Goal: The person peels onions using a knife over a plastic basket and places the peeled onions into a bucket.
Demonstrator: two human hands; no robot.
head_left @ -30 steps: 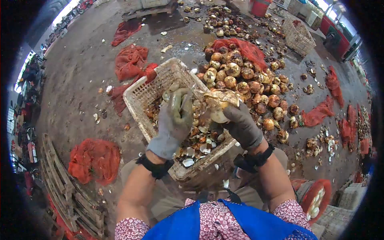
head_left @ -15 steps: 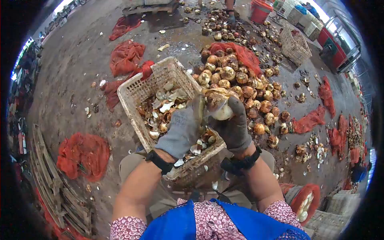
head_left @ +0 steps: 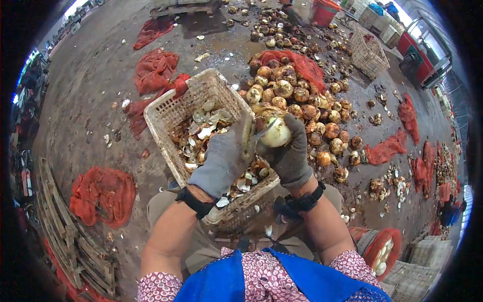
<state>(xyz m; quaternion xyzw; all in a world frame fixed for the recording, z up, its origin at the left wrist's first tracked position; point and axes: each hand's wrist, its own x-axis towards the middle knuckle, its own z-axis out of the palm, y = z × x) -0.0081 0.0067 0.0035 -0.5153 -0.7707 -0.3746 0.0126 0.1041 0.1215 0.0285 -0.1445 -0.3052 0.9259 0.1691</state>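
My right hand (head_left: 291, 160), in a dark grey glove, is closed around a partly peeled onion (head_left: 276, 134). Smooth white flesh shows on the onion's near side, and brown skin hangs at its top. My left hand (head_left: 221, 160), in a lighter grey glove, is closed right beside the onion. A thin grey blade-like edge shows between that hand and the onion, but the fingers hide what they grip. Below both hands stands a dirty white plastic crate (head_left: 166, 103), holding onion skins (head_left: 206, 132) and peeled scraps. A heap of unpeeled onions (head_left: 302, 95) lies just beyond.
Red mesh sacks (head_left: 103, 196) lie about the wet floor. A wooden pallet (head_left: 53, 216) is at the left. At the lower right is a red-netted container (head_left: 385, 254) of white onions. Farther off are another crate (head_left: 369, 54), a red bucket (head_left: 324, 12) and a red vehicle (head_left: 422, 63).
The onion has turned in my right hand, so more white flesh faces me. My left hand has shifted slightly down and left. The whole view has moved a little.
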